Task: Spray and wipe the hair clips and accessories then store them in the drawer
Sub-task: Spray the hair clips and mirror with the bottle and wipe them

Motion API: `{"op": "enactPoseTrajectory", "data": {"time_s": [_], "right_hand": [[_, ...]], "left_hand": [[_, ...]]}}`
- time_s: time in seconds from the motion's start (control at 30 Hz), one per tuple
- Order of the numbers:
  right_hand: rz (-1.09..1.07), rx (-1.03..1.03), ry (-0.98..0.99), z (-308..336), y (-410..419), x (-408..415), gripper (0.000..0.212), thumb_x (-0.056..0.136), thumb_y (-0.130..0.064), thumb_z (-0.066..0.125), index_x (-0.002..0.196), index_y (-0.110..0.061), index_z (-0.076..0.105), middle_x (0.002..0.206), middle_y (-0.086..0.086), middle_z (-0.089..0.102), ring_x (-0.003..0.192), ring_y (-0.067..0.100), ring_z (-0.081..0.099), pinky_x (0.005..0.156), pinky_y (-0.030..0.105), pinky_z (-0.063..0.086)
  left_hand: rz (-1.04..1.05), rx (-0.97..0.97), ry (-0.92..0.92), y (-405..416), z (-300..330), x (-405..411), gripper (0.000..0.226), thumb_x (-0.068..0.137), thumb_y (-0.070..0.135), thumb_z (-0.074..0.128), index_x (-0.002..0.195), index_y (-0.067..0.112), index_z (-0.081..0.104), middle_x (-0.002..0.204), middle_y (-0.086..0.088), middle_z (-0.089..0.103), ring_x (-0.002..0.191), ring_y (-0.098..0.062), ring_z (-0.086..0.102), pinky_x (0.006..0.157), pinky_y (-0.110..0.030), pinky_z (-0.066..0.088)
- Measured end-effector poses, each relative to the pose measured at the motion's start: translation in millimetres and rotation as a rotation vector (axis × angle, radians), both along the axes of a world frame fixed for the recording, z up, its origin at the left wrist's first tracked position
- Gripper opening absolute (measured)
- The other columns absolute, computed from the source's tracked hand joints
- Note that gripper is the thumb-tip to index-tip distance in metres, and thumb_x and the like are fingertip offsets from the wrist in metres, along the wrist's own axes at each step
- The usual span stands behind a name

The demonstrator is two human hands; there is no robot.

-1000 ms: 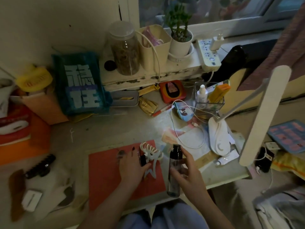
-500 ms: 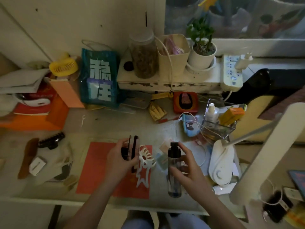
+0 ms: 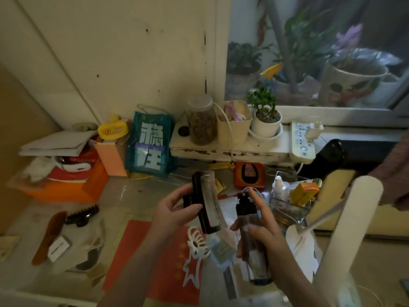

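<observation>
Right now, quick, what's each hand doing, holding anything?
Left hand: closed on a dark hair clip, raised above the desk.
Right hand: closed around the spray bottle, one finger on the pump top.

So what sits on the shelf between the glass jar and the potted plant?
In the head view, a beige bin holding pinkish items stands between the glass jar and potted plant.

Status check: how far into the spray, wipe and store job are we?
Early. Nothing looks stored; no drawer is in view. In hand: the left hand holds up a black rectangular clip, and the right hand aims the spray bottle at it. Left: the white claw clip on the red mat and the black claw clip further left.
</observation>
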State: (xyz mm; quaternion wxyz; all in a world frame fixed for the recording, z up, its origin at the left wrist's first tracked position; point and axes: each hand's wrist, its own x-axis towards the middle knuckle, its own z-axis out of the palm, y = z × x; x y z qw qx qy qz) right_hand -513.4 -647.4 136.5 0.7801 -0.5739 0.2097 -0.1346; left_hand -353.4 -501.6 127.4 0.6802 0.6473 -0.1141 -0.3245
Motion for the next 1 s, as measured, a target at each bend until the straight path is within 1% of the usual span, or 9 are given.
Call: {"op": "enactPoseTrajectory", "data": {"time_s": [0.1, 0.2, 0.3, 0.43, 0.53, 0.63, 0.7, 0.87, 1.0], "right_hand": [[-0.021, -0.162, -0.008, 17, 0, -5, 0.067, 0.074, -0.030, 0.067, 0.127, -0.060, 0.039, 0.085, 0.034, 0.052, 0.067, 0.043, 0.052, 0.065, 0.042, 0.049], [-0.047, -0.379, -0.033, 35, -1, -9, 0.075, 0.070, -0.034, 0.071, 0.129, -0.061, 0.034, 0.082, -0.005, 0.060, 0.066, 0.014, 0.056, 0.067, 0.031, 0.049], [-0.043, -0.542, -0.072, 52, -4, -8, 0.077, 0.074, -0.025, 0.064, 0.132, -0.060, 0.028, 0.112, -0.014, 0.061, 0.087, 0.006, 0.062, 0.076, 0.026, 0.052], [-0.076, -0.760, -0.119, 82, -5, -2, 0.080, 0.076, -0.023, 0.059, 0.132, -0.063, 0.018, 0.101, -0.033, 0.060, 0.078, -0.006, 0.059, 0.066, 0.009, 0.046], [-0.120, -0.882, -0.159, 107, -4, 5, 0.081, 0.073, -0.030, 0.064, 0.128, -0.068, 0.018, 0.113, -0.051, 0.045, 0.100, -0.019, 0.052, 0.076, 0.000, 0.040], [-0.158, -0.986, -0.214, 134, -4, 18, 0.086, 0.070, -0.017, 0.069, 0.124, -0.068, 0.025, 0.122, -0.051, 0.037, 0.114, -0.021, 0.043, 0.084, -0.004, 0.035], [-0.187, -1.072, -0.263, 158, -3, 26, 0.082, 0.066, -0.024, 0.066, 0.119, -0.072, 0.025, 0.120, -0.055, 0.033, 0.109, -0.027, 0.041, 0.081, -0.008, 0.031], [-0.200, -1.241, -0.279, 207, -9, 43, 0.099, 0.074, -0.009, 0.070, 0.101, -0.085, 0.013, 0.089, -0.042, 0.057, 0.085, -0.017, 0.056, 0.067, -0.001, 0.040], [-0.246, -1.393, -0.321, 238, -7, 52, 0.098, 0.070, -0.018, 0.070, 0.116, -0.080, 0.010, 0.098, -0.051, 0.049, 0.095, -0.031, 0.044, 0.073, -0.004, 0.042]], "left_hand": [[-0.049, -0.034, -0.015, -5, 16, -1, 0.058, 0.059, 0.009, 0.076, 0.114, 0.028, 0.065, 0.109, -0.001, 0.071, 0.104, -0.021, 0.066, 0.087, -0.041, 0.053], [-0.087, -0.058, -0.042, -9, 33, -2, 0.060, 0.060, 0.008, 0.075, 0.117, 0.024, 0.063, 0.104, 0.001, 0.072, 0.101, -0.021, 0.067, 0.085, -0.039, 0.054], [-0.104, -0.084, -0.081, -11, 50, 0, 0.063, 0.057, 0.012, 0.080, 0.116, 0.024, 0.063, 0.105, -0.001, 0.072, 0.102, -0.023, 0.067, 0.083, -0.039, 0.055], [-0.095, -0.146, -0.135, -12, 82, 7, 0.071, 0.048, 0.024, 0.081, 0.117, 0.024, 0.063, 0.109, -0.001, 0.070, 0.105, -0.021, 0.065, 0.086, -0.042, 0.053], [-0.089, -0.218, -0.168, -13, 108, 13, 0.065, 0.053, 0.015, 0.081, 0.115, 0.025, 0.063, 0.109, -0.001, 0.071, 0.102, -0.023, 0.067, 0.081, -0.038, 0.056], [-0.076, -0.287, -0.239, -13, 140, 20, 0.056, 0.063, 0.004, 0.079, 0.112, 0.025, 0.065, 0.106, -0.001, 0.072, 0.098, -0.023, 0.069, 0.073, -0.032, 0.058], [-0.068, -0.339, -0.307, -14, 166, 27, 0.052, 0.064, 0.005, 0.076, 0.111, 0.024, 0.065, 0.102, 0.003, 0.073, 0.095, -0.019, 0.070, 0.069, -0.027, 0.057], [-0.077, -0.489, -0.456, -17, 224, 42, 0.059, 0.056, 0.016, 0.077, 0.113, 0.023, 0.066, 0.111, 0.000, 0.071, 0.102, -0.021, 0.067, 0.073, -0.029, 0.057], [-0.082, -0.532, -0.559, -20, 252, 45, 0.053, 0.067, 0.001, 0.070, 0.116, 0.022, 0.062, 0.111, 0.004, 0.070, 0.103, -0.018, 0.067, 0.077, -0.028, 0.057]]}}
